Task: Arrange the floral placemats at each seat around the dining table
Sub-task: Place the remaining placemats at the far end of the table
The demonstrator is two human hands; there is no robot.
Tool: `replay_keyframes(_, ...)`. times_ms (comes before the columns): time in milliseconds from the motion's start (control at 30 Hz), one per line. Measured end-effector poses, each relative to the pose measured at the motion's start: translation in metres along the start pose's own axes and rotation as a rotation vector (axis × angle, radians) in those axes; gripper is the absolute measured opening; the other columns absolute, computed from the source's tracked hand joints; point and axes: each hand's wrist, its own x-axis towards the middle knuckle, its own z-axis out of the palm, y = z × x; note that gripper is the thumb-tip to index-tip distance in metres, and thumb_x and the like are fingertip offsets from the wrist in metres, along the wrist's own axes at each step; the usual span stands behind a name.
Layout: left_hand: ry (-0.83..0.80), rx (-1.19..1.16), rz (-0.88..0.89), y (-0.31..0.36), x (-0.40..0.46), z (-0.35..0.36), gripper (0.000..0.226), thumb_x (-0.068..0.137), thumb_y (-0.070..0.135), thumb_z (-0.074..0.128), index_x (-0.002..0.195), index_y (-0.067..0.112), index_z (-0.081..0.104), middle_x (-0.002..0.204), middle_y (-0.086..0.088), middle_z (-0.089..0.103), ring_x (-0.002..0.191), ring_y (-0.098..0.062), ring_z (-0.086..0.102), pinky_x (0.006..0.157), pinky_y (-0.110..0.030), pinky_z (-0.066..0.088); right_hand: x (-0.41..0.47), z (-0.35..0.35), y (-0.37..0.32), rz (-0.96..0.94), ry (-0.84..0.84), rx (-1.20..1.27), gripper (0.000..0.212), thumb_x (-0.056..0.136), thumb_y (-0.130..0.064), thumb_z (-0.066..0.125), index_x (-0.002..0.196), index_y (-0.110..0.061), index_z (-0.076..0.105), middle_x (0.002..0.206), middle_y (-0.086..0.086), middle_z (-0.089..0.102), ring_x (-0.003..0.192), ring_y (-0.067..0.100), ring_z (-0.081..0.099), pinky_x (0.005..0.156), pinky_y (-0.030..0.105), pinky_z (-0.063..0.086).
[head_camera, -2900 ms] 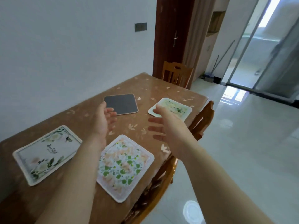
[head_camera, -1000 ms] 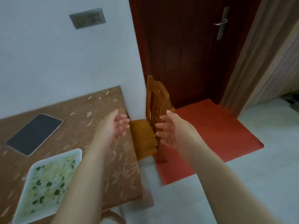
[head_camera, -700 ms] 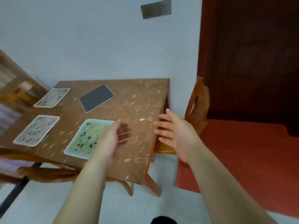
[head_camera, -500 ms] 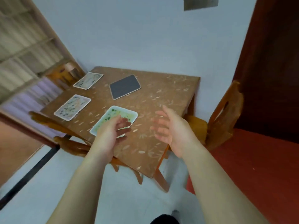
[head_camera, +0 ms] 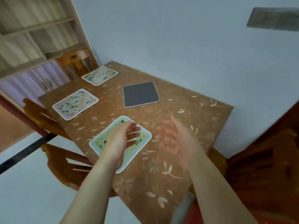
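Note:
Four placemats lie on the brown leaf-patterned dining table [head_camera: 202,120]. The green floral placemat [head_camera: 140,147] is nearest, and my left hand [head_camera: 120,141] hovers over it, fingers apart and holding nothing. My right hand [head_camera: 176,139] is raised above the bare tabletop to the right of that mat, open and blurred. Farther left is a pink-and-green floral placemat [head_camera: 75,103]. A cream placemat with a leafy border [head_camera: 99,75] sits at the far end. A dark grey mat [head_camera: 140,94] lies face down near the wall side.
Wooden chairs stand along the left side [head_camera: 53,126], at the far end [head_camera: 76,62] and at the right end [head_camera: 265,159]. The table is pushed against a pale wall [head_camera: 178,38]. Shelves [head_camera: 32,29] fill the far left. A red floor mat [head_camera: 202,214] lies below right.
I have walked around the table's end and turned back toward it, so the view swung left. Both empty hands now reach over the table, the left one above the green mat.

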Motion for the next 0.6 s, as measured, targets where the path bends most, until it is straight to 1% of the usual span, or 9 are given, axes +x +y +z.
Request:
replay_keyframes(67, -0.002, -0.024, -0.019, 0.001, 0.031, -0.001, 0.036, 0.091, 0.042, 0.053, 0.107, 0.017, 0.074, 0.102, 0.0, 0.08, 0.094, -0.017, 0.075, 0.082, -0.037, 0.054, 0.032, 0.016, -0.002, 0.048, -0.012, -0.015, 0.035, 0.101, -0.049, 0.058, 0.115, -0.021, 0.074, 0.108, 0.002, 0.082, 0.098, 0.023, 0.078, 0.09, 0.042, 0.059)
replay_keyframes(133, -0.005, -0.035, -0.042, 0.0, 0.054, -0.003, 0.037, 0.09, 0.045, 0.053, 0.108, 0.019, 0.073, 0.102, 0.001, 0.079, 0.095, -0.018, 0.074, 0.08, -0.037, 0.053, 0.061, 0.028, -0.001, 0.085, -0.024, -0.005, 0.037, 0.099, -0.051, 0.06, 0.116, -0.022, 0.074, 0.107, 0.001, 0.083, 0.096, 0.022, 0.079, 0.087, 0.04, 0.06)
replay_keyframes(233, 0.038, -0.067, -0.083, -0.007, 0.095, -0.011, 0.033, 0.094, 0.041, 0.052, 0.107, 0.02, 0.073, 0.103, 0.0, 0.079, 0.096, -0.019, 0.074, 0.083, -0.038, 0.053, 0.115, 0.041, 0.002, 0.105, -0.031, 0.012, 0.038, 0.098, -0.051, 0.062, 0.115, -0.019, 0.075, 0.104, 0.001, 0.083, 0.096, 0.023, 0.079, 0.091, 0.043, 0.059)
replay_keyframes(300, 0.07, -0.094, -0.113, -0.013, 0.124, -0.013, 0.033, 0.096, 0.039, 0.051, 0.109, 0.018, 0.073, 0.104, -0.001, 0.079, 0.095, -0.018, 0.074, 0.087, -0.039, 0.054, 0.153, 0.047, 0.002, 0.126, -0.045, 0.015, 0.04, 0.099, -0.051, 0.061, 0.117, -0.017, 0.074, 0.102, 0.0, 0.084, 0.096, 0.023, 0.079, 0.087, 0.041, 0.058)
replay_keyframes(433, 0.106, -0.156, -0.215, -0.025, 0.187, -0.004, 0.034, 0.1, 0.038, 0.049, 0.11, 0.014, 0.071, 0.106, -0.005, 0.079, 0.099, -0.022, 0.073, 0.087, -0.039, 0.054, 0.232, 0.054, -0.003, 0.187, -0.07, 0.051, 0.044, 0.096, -0.052, 0.063, 0.121, -0.018, 0.072, 0.106, 0.003, 0.083, 0.093, 0.022, 0.08, 0.081, 0.039, 0.057)
replay_keyframes(500, 0.131, -0.201, -0.27, -0.03, 0.226, 0.009, 0.036, 0.101, 0.039, 0.049, 0.112, 0.012, 0.069, 0.111, -0.008, 0.077, 0.104, -0.024, 0.072, 0.085, -0.038, 0.053, 0.278, 0.052, -0.005, 0.213, -0.091, 0.071, 0.043, 0.099, -0.053, 0.058, 0.122, -0.019, 0.071, 0.109, 0.003, 0.083, 0.095, 0.021, 0.08, 0.084, 0.04, 0.057)
replay_keyframes(567, 0.171, -0.262, -0.325, -0.036, 0.271, 0.027, 0.037, 0.101, 0.039, 0.049, 0.115, 0.01, 0.068, 0.117, -0.011, 0.075, 0.107, -0.025, 0.07, 0.083, -0.037, 0.054, 0.33, 0.046, -0.008, 0.255, -0.096, 0.112, 0.042, 0.103, -0.051, 0.052, 0.122, -0.018, 0.07, 0.116, 0.007, 0.08, 0.102, 0.024, 0.078, 0.092, 0.042, 0.057)
replay_keyframes(600, 0.197, -0.304, -0.355, -0.04, 0.293, 0.037, 0.038, 0.1, 0.039, 0.05, 0.116, 0.009, 0.067, 0.119, -0.012, 0.074, 0.106, -0.025, 0.07, 0.081, -0.036, 0.055, 0.355, 0.043, -0.01, 0.284, -0.098, 0.126, 0.042, 0.105, -0.05, 0.049, 0.122, -0.017, 0.069, 0.118, 0.008, 0.078, 0.105, 0.025, 0.075, 0.093, 0.042, 0.055)
